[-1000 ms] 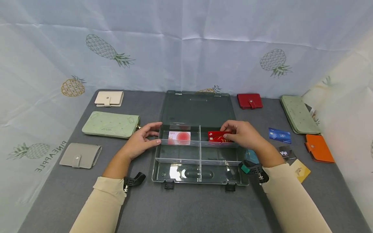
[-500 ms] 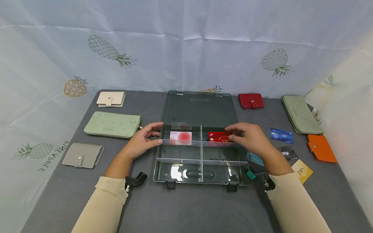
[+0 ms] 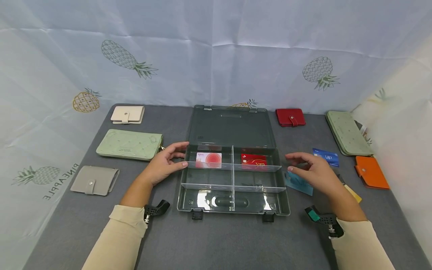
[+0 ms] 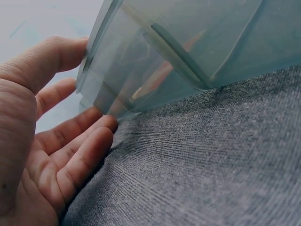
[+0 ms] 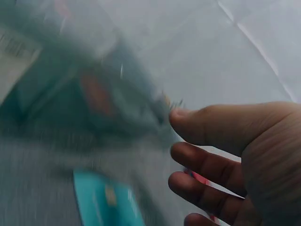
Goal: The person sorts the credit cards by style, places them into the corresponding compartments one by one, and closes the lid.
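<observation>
A: Where was the case?
B: Clear grey plastic divided case [image 3: 233, 180] sat mid-frame on the grey cloth table [image 3: 216, 240], lid open.
A: Hands?
B: Left hand [image 3: 165, 163] rested against the case's left wall, fingers straight, gripping nothing. Right hand [image 3: 315, 172] hovered just right of the case, fingers relaxed and apart, empty.
A: Cards?
B: Red VIP card [image 3: 254, 160] lay in the upper-right compartment, pink-and-white card [image 3: 208, 160] in the upper-left. Teal card [image 3: 298, 183] lay under the right hand.

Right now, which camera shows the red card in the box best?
The head view: the red card lies flat in the box's back right compartment. The right wrist view shows a red blur; the left wrist view shows none.
</observation>
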A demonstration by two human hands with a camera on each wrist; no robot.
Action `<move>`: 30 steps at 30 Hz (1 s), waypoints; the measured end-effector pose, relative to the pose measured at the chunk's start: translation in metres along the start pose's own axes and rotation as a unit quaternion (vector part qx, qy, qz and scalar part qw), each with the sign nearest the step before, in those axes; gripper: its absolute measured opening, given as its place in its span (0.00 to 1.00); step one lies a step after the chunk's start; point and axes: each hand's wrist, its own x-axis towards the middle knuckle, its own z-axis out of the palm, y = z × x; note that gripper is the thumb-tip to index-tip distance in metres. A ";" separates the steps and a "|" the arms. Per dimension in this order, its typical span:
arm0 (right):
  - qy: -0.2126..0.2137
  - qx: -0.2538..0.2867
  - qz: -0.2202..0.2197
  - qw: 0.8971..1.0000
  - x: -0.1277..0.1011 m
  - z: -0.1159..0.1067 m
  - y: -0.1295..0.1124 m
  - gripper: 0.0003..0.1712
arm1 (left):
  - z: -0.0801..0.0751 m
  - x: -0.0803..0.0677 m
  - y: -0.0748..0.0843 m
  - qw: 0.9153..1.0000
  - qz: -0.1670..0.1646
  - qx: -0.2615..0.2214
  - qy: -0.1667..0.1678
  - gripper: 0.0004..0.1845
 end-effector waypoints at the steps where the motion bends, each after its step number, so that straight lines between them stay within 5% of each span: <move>1: -0.002 -0.002 0.001 1.000 -0.003 -0.001 0.005 0.21 | 0.000 0.000 0.000 1.000 0.000 -0.001 0.000 0.37; 7: -0.034 -0.033 0.007 0.999 -0.016 -0.010 0.026 0.28 | 0.000 0.000 0.001 1.000 0.000 0.001 -0.001 0.37; 12: -0.039 -0.056 -0.030 0.997 -0.019 -0.008 0.041 0.33 | 0.000 0.000 0.001 1.000 0.002 0.005 0.001 0.37; 18: -0.024 -0.085 -0.069 0.994 -0.018 0.000 0.050 0.31 | 0.000 -0.001 0.000 1.000 0.002 0.005 0.003 0.36; 30: -0.015 -0.067 -0.066 0.995 -0.015 0.001 0.046 0.24 | 0.000 -0.001 0.001 1.000 -0.001 -0.001 0.000 0.37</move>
